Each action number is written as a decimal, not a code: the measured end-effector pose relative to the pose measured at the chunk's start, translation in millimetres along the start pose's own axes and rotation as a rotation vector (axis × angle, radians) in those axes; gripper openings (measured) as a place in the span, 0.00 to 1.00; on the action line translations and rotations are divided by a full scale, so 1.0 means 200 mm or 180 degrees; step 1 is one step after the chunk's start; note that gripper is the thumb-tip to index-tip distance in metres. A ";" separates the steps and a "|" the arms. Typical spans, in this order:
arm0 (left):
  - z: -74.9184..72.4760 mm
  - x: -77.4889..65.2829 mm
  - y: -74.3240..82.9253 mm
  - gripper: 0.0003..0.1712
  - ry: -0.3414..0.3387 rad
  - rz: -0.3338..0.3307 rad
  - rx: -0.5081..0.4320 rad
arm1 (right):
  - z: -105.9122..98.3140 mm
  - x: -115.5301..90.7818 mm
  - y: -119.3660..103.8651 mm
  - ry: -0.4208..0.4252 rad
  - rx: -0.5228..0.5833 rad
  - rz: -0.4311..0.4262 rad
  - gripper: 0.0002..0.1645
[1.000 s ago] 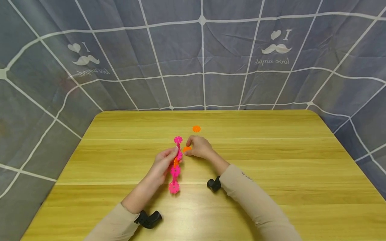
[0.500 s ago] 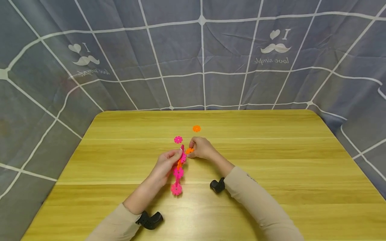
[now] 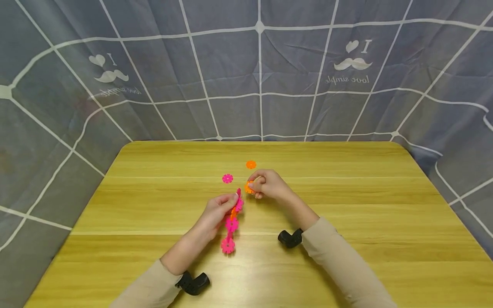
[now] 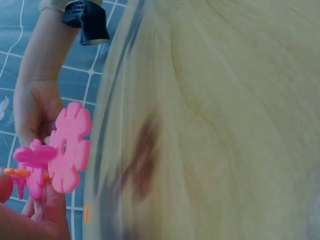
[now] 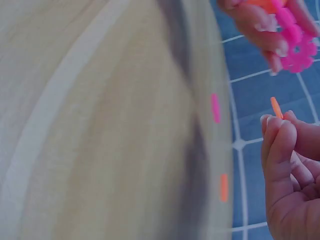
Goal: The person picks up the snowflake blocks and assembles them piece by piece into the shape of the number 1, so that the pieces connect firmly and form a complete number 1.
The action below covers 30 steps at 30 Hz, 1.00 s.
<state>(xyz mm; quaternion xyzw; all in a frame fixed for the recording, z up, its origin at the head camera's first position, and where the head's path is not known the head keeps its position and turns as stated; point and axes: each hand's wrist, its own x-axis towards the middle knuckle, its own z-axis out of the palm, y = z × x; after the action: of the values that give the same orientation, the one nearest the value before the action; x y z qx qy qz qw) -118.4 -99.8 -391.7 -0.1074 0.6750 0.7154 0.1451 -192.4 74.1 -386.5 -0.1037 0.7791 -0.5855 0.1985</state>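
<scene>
Left of centre in the frame's lower half, the left hand (image 3: 215, 212) pinches the disc chain (image 3: 233, 221) near its upper end; I'd guess it's light and stiff, best held beside a joint lest the slots slip apart. Just below centre, between thumb and fingers, the right hand (image 3: 270, 185) pinches an orange disc (image 3: 247, 188), probably thin, slick and tough; its rim offers the neatest hold.

- Linked discs (image 3: 232, 224): in left fingers (image 3: 230, 199)
- Single disc (image 3: 247, 188): in right fingers (image 3: 259, 173)
- Nearer loose disc (image 3: 227, 179): behind, on table (image 3: 346, 192)
- Farther loose disc (image 3: 251, 164): behind it, rightward
</scene>
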 end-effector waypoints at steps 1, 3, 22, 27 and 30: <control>0.01 0.00 0.00 0.20 -0.0018 0.0001 0.0007 | -0.01 -0.01 -0.01 -0.0002 0.0043 -0.0016 0.11; 0.02 0.00 0.00 0.19 -0.0057 0.0008 0.0014 | -0.02 -0.03 -0.04 0.0005 0.0088 -0.0072 0.11; 0.04 -0.03 0.02 0.22 -0.0615 0.0010 -0.0143 | -0.03 -0.13 -0.13 -0.0210 -0.0021 -0.0301 0.07; 0.06 -0.04 0.02 0.22 -0.0808 0.0050 -0.0032 | -0.06 -0.15 -0.14 -0.0438 -0.0009 -0.0303 0.04; 0.07 -0.05 0.02 0.22 -0.0887 0.0144 0.0016 | -0.08 -0.17 -0.14 -0.0538 -0.0029 -0.0308 0.03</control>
<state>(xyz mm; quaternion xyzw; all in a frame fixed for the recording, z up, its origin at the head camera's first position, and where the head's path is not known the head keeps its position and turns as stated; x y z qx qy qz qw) -110.1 -86.6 -383.3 0.0086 0.6523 0.7248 0.2215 -171.1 93.1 -349.4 -0.1912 0.7564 -0.5800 0.2345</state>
